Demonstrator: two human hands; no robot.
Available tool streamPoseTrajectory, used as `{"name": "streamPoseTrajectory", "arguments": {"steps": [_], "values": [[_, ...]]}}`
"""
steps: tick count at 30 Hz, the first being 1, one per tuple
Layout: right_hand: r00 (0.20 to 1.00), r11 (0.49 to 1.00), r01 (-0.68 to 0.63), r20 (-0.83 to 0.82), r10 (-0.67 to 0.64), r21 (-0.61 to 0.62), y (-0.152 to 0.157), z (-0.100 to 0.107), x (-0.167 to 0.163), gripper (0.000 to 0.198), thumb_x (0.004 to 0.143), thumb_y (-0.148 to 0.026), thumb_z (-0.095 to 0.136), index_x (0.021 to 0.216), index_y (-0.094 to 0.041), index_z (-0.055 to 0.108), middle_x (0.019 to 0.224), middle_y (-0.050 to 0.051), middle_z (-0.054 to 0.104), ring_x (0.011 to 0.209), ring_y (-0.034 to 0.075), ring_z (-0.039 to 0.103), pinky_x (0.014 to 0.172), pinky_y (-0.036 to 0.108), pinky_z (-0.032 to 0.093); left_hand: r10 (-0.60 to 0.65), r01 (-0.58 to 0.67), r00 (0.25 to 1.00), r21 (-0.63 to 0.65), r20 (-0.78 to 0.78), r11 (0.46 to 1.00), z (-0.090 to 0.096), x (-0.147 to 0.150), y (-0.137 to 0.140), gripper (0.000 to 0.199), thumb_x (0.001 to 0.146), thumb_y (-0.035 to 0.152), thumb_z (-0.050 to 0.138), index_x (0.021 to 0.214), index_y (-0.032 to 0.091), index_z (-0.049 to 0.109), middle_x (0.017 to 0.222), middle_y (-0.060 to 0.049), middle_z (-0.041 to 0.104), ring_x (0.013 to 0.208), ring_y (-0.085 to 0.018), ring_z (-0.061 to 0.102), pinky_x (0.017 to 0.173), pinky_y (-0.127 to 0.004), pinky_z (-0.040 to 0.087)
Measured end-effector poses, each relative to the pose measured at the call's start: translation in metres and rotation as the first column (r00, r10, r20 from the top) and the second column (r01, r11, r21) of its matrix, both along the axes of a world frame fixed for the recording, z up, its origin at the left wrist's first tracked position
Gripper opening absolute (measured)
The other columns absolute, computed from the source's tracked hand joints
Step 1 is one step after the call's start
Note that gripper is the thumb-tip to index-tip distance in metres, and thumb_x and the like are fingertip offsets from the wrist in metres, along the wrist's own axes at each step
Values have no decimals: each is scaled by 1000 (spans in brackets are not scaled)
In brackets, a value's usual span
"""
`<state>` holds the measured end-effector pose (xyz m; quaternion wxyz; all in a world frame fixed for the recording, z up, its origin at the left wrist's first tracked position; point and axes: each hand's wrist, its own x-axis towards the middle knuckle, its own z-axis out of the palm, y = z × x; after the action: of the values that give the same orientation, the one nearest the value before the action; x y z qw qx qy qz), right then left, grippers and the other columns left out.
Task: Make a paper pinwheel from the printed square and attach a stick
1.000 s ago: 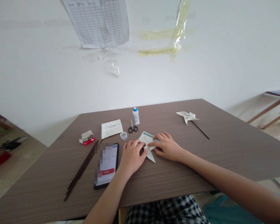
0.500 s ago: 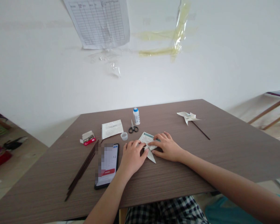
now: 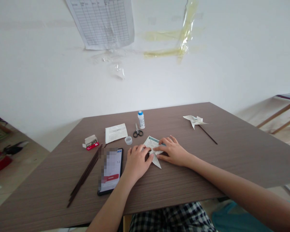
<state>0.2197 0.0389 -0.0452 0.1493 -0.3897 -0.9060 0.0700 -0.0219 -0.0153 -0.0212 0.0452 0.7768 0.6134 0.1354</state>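
A folded printed-paper pinwheel (image 3: 156,162) lies on the table in front of me, one pointed blade toward me and a green-banded part at the far side. My left hand (image 3: 138,162) holds its left side, thumb and fingertips pressed at the centre. From the right, my right hand (image 3: 174,151) grips the same paper, its fingertips close to the left thumb. Both hands cover much of the folds. Beyond them are a small clear plastic cup (image 3: 128,140), black-handled scissors (image 3: 138,132) and a white bottle with a blue cap (image 3: 141,120).
Left of my arm lies a phone (image 3: 111,174) beside several dark thin sticks (image 3: 85,175). A small red-and-white box (image 3: 91,143) and a stack of paper (image 3: 116,133) sit farther back. A pinwheel on a stick (image 3: 195,121) rests at the right. A wall (image 3: 159,87) borders the table's far edge.
Both hands stay on the paper at the centre, with barely any finger movement. The view has shifted very slightly.
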Motion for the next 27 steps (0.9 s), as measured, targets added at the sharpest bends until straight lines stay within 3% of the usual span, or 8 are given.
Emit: {"name": "streamPoseTrajectory", "arguments": {"steps": [11, 20, 27], "values": [[998, 999, 36, -46, -37, -15, -2, -6, 1, 40, 124, -40, 59, 158, -40, 80, 145, 13, 74, 140, 35, 67, 138, 77, 36, -5, 5, 1000, 8, 15, 1000, 0, 1, 0, 31, 115, 34, 67, 138, 30, 87, 152, -11, 82, 145, -40, 70, 132, -66, 49], [999, 998, 37, -13, -37, 54, -8, -3, 1, 46, 123, -46, 64, 166, -35, 74, 143, 15, 78, 138, 37, 69, 138, 81, 31, -8, 8, 1000, -11, 4, 1000, 3, -1, 1, 38, 115, 30, 66, 149, 30, 83, 156, -12, 81, 152, -40, 67, 135, -68, 47], [999, 999, 30, 28, -32, 40, -10, 1, -1, 39, 122, -51, 65, 156, -42, 81, 145, 14, 75, 139, 37, 67, 138, 83, 30, -1, 1, 1000, -10, 11, 1000, 4, 1, 0, 30, 115, 32, 70, 138, 30, 88, 155, -11, 82, 152, -40, 67, 135, -67, 48]]}}
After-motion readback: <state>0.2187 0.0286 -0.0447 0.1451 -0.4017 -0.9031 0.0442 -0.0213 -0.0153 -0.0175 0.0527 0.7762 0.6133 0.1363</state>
